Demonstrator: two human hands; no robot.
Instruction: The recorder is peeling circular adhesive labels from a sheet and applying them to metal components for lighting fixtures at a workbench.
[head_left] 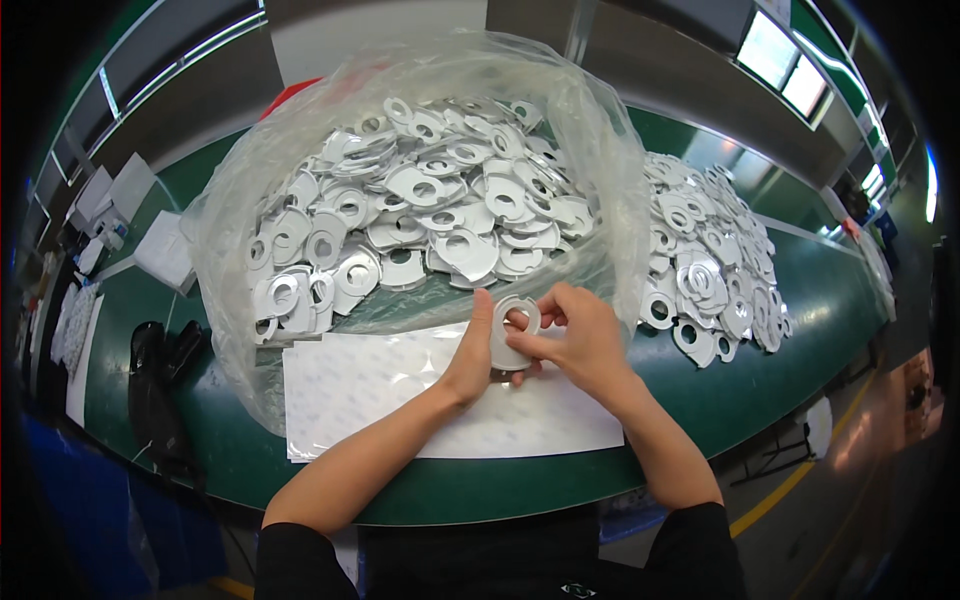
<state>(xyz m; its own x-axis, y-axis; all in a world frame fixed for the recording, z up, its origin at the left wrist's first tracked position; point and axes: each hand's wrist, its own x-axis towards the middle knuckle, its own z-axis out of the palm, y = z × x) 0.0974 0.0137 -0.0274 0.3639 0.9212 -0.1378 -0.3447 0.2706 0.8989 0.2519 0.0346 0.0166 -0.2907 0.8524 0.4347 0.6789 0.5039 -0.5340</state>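
Observation:
A flat light-grey plastic part with a round hole (pixel 507 350) is held up between my two hands, over white sheets (pixel 380 400). My left hand (pixel 478 352) grips it from the left side, thumb upright along its edge and fingers behind it. My right hand (pixel 585 340) pinches the ring end at its right rim with thumb and fingers. Beyond my hands, a large heap of the same kind of parts (pixel 440 190) lies in an open clear plastic bag (pixel 225 200).
A second pile of such parts (pixel 715 250) covers the green table (pixel 480 495) to the right. White boxes (pixel 165 250) stand at the left, near a black bag-like object (pixel 160 390). The table's curved front edge runs below my forearms.

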